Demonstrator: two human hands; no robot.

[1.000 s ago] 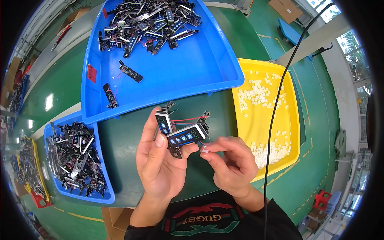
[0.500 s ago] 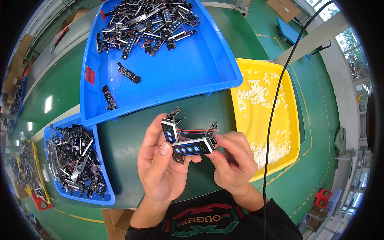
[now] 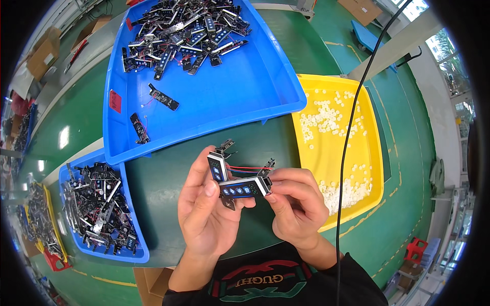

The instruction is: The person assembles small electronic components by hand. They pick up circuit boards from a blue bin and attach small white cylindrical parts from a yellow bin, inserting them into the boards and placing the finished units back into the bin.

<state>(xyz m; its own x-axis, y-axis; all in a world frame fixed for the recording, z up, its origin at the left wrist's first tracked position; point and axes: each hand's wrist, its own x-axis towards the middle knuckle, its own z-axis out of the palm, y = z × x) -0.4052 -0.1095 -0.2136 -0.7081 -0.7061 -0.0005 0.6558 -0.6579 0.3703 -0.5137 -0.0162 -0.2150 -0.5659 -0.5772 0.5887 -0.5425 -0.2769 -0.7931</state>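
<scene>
Head view. Bare green table (image 3: pixel 168 204) is bounded by trays on three sides; open room is left only around the hands. A small black part with blue buttons (image 3: pixel 244 187) is held above the table, pinched at its ends between the left hand (image 3: pixel 206 217) and the right hand (image 3: pixel 296 206); a second like part (image 3: pixel 217 166) is gripped by the left fingers, joined by red wires (image 3: pixel 250 168). Large blue tray (image 3: pixel 204 92): black parts heaped at the far end. Small blue tray (image 3: pixel 99 204): black parts. Yellow tray (image 3: pixel 375 168): small white pieces.
</scene>
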